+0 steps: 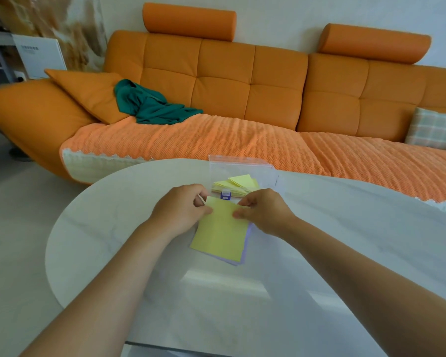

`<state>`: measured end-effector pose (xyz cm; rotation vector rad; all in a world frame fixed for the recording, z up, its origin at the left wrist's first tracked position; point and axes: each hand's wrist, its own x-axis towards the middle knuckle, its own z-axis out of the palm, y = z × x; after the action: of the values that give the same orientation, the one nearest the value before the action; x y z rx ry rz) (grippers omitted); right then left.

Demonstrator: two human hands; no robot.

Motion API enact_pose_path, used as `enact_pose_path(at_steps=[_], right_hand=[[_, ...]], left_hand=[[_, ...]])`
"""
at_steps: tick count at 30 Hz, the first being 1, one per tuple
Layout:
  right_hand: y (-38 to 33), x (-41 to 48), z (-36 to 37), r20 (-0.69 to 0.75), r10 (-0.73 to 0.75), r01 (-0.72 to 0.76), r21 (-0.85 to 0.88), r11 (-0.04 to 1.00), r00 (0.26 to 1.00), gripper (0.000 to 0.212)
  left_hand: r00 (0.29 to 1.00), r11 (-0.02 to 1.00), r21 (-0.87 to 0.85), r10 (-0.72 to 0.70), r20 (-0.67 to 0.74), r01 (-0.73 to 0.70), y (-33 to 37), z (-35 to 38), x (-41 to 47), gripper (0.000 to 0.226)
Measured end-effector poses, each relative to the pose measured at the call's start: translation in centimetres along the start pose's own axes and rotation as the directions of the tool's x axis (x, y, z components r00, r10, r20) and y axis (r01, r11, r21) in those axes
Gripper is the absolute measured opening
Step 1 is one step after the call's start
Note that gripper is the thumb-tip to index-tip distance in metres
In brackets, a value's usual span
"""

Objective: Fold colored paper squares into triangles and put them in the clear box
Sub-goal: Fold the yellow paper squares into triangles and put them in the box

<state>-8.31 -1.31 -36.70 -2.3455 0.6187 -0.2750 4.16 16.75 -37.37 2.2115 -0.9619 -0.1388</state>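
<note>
yellow paper (pixel 220 233), orange sofa (pixel 242 81), perhaps lilac sheets (pixel 243 256)

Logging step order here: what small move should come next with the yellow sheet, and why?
Probably lift one far corner diagonally towards the opposite near corner: left hand and right hand pinch the far edge of the yellow sheet, which lies unfolded on the purple stack.

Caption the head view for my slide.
Left hand and right hand pinch a pale yellow paper square at a white table, near a clear plastic box of folded yellow triangles.
</note>
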Motion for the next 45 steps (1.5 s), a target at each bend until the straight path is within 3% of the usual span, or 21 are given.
enact_pose_path(at_steps=[4,6,8,11,15,18,21,24,29,33,37,39,41,45], right_hand=[[0.0,-0.3,-0.2,-0.040,-0.036,0.035,-0.034,0.999,0.999,0.012],[0.0,-0.7,-0.5,-0.056,-0.022,0.025,0.059,0.998,0.998,0.014],[0.1,-1.3,-1.2,-0.051,-0.006,0.017,0.207,0.978,0.999,0.013],[0.8,-2.8,-2.7,-0.018,0.024,-0.016,0.375,0.927,1.000,0.009],[3.1,-4.8,-4.4,-0.062,0.069,-0.031,0.481,0.876,0.996,0.008],[5.4,-6.6,-5.4,-0.172,-0.015,0.060,0.255,0.965,0.985,0.048],[7.4,-8.6,-6.2,-0.214,-0.282,0.272,-0.074,0.959,0.935,0.077],[8.8,-9.5,-7.2,-0.165,-0.491,0.398,-0.397,0.827,0.855,0.053],[8.8,-10.2,-8.0,-0.120,-0.569,0.476,-0.425,0.770,0.814,0.011],[9.3,-10.4,-7.9,-0.163,-0.450,0.387,-0.311,0.868,0.878,0.009],[9.3,-10.0,-8.1,-0.158,-0.189,0.199,0.051,0.979,0.969,0.008],[9.3,-9.6,-8.1,-0.128,-0.042,0.070,0.223,0.972,0.991,0.011],[9.4,-9.5,-8.0,-0.130,0.055,-0.018,0.275,0.961,0.990,0.013],[9.6,-9.4,-7.9,-0.116,0.109,-0.059,0.371,0.927,0.987,0.011]], left_hand=[[0.997,0.996,0.073,0.059,-0.045,-0.056,0.4,0.1,-0.1,0.015],[0.991,0.991,0.087,0.107,-0.078,-0.100,1.1,0.2,0.1,0.024],[0.992,0.995,0.014,0.101,-0.072,-0.101,2.1,0.2,0.0,0.025],[0.996,0.980,-0.195,0.038,0.076,-0.023,3.6,0.5,-0.4,0.013],[0.988,0.965,-0.264,0.042,0.147,-0.002,5.9,2.3,-1.0,0.011],[0.978,0.916,-0.389,-0.014,0.209,0.097,7.5,3.8,-1.2,0.010],[0.963,0.883,-0.440,-0.045,0.264,0.162,8.6,5.1,-1.1,0.016],[0.954,0.875,-0.441,-0.069,0.293,0.199,9.4,6.3,-0.8,0.016],[0.948,0.910,-0.376,-0.052,0.315,0.175,9.5,7.9,-1.0,0.014],[0.963,0.935,-0.347,0.022,0.268,0.075,9.8,8.6,-1.1,0.014],[0.952,0.901,-0.432,0.100,0.289,0.037,10.7,9.1,-1.7,0.012],[0.945,0.898,-0.440,0.137,0.298,0.008,11.1,9.2,-2.1,0.014],[0.947,0.915,-0.402,0.148,0.286,-0.022,11.2,9.4,-2.2,0.019],[0.968,0.931,-0.365,0.104,0.230,-0.013,11.5,9.6,-2.2,0.017]])
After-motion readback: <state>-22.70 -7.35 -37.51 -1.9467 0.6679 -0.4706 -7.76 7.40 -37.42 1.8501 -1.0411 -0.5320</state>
